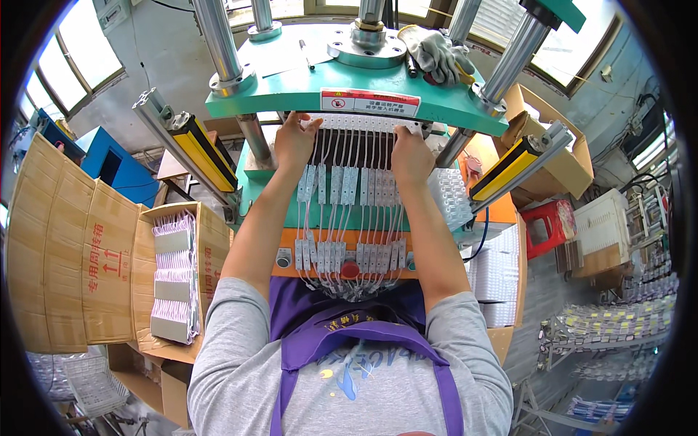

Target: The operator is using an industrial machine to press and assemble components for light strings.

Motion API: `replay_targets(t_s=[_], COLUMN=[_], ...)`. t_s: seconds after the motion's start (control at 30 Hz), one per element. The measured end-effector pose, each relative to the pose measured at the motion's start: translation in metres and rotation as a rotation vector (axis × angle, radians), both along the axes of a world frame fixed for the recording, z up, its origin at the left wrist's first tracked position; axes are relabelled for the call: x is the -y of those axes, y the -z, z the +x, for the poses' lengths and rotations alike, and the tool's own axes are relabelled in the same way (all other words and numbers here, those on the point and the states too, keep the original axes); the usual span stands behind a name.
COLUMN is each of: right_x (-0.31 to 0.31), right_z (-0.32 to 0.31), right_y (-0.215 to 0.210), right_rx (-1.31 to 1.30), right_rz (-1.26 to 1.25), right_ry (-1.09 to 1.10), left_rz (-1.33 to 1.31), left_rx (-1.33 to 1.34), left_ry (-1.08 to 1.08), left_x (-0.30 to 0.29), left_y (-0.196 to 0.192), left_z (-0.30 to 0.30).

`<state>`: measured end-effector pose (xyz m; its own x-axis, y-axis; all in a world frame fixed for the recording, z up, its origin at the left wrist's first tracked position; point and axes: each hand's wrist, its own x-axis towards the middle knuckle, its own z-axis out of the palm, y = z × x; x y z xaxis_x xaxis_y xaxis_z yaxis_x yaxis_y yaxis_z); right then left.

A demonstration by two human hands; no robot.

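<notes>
White plastic modules (349,185), small and rectangular, strung on pale wires in many parallel strands: I log these as the item in hand. They lie lengthwise across the bed of the green press (342,87), from under its upper plate down toward me, with the strand ends bunched over the orange front panel (291,243) below the press, near a red button (350,269).

Left hand (294,142): under the press plate's front edge, at the left end of the top row of modules; fingers curled down onto that row, pressing or pinching it. I cannot tell whether anything is truly gripped.

Right hand (411,156): same row, right end, fingers bent onto the modules in like manner.

Progress, as I judge it: the strands are already spread side by side and fairly straight over the bed, so laying out looks mostly done; seating the top row under the plate appears to be the step in hand, and the loose tangle near the button remains untidied.

Also present: yellow light-curtain bars (203,149) left and right of the press; grey work gloves (436,51) on top of it; a cardboard box (174,280) of stacked strands to its left; racks of further strands (618,323) to its lower right.
</notes>
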<state>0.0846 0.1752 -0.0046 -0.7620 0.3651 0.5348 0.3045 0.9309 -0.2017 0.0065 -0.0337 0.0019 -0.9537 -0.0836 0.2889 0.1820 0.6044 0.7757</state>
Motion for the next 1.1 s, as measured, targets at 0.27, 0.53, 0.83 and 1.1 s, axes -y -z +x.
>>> replay_targets(t_s=[0.27,0.53,0.83,1.1], right_x=[-0.003,-0.060,-0.001,-0.054], right_z=[0.043,0.082,0.096,0.104], right_y=[-0.013,-0.002,-0.041,-0.003], right_rx=[0.198,-0.054,-0.066,-0.035], right_rz=[-0.228,-0.159,-0.284,-0.114], right_ry=[-0.167,-0.181,-0.560,-0.214], left_rz=[0.157,0.410,0.833,0.010], left_rx=[0.018,-0.266,0.420,-0.346], left_ry=[0.010,0.481,0.790,0.165], left_x=[0.001,-0.047,-0.106,-0.002], left_y=[0.019,0.014,0.015,0.025], left_z=[0.008,0.085,0.098,0.019])
